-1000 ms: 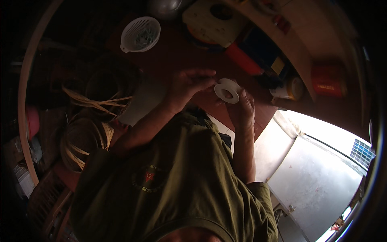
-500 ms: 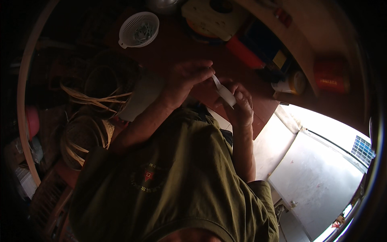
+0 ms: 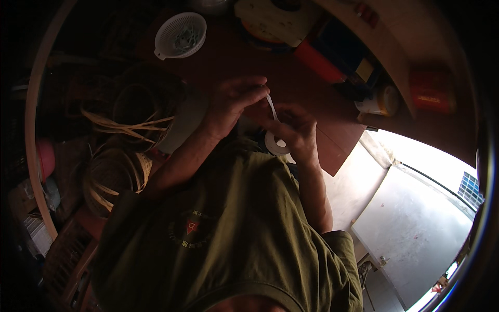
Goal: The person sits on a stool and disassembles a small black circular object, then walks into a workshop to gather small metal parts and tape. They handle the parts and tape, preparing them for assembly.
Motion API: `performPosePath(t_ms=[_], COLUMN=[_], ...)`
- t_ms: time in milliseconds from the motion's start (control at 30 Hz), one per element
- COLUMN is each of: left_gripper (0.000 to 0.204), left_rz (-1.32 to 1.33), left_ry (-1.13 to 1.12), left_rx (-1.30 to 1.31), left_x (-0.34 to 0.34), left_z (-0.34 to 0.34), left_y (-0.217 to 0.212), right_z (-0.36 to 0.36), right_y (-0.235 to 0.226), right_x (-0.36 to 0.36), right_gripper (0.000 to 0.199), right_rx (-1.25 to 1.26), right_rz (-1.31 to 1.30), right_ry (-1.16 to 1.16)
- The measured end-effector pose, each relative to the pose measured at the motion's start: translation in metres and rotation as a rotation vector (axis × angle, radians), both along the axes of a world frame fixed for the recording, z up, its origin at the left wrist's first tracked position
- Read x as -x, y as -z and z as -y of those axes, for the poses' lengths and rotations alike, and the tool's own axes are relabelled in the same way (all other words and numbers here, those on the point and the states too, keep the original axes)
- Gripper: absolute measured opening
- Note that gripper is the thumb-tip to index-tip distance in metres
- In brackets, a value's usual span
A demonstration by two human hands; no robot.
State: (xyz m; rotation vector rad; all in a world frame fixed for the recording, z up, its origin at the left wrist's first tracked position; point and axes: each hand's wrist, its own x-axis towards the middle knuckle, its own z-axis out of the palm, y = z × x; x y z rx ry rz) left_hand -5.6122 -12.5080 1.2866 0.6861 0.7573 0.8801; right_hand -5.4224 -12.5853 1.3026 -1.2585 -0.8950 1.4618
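My left hand is closed, its thumb and fingertips pinching the end of a narrow white strip. The strip runs down to my right hand, whose fingers are wrapped round a roll of white tape. The roll's flat ring side and its centre hole show below the right palm; its upper part is hidden by the fingers. Both hands are held up in front of my chest, above the near edge of the reddish-brown table.
A white slotted basket with small pale pieces stands at the table's far left. Boxes, a red one among them, and a white canister line the right side. Woven baskets with loose strips are at my left.
My right hand has turned, so the roll now shows its ring side and hangs lower. The left hand has shifted slightly left, still pinching the strip.
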Motion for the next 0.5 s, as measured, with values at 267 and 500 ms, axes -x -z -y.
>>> performPosePath(t_ms=[267, 500], left_gripper=[0.034, 0.03], left_rz=[-0.035, 0.046], left_ry=[0.056, 0.007], left_rx=[-0.07, -0.061], left_x=[0.011, 0.018], left_z=[-0.004, -0.008], left_y=[0.002, 0.019], right_z=[0.003, 0.003], right_y=[0.006, 0.004], right_x=[0.0, 0.002], right_gripper=[0.02, 0.019], right_rx=[0.159, 0.172], right_rz=[-0.215, -0.248], right_ry=[-0.053, -0.027])
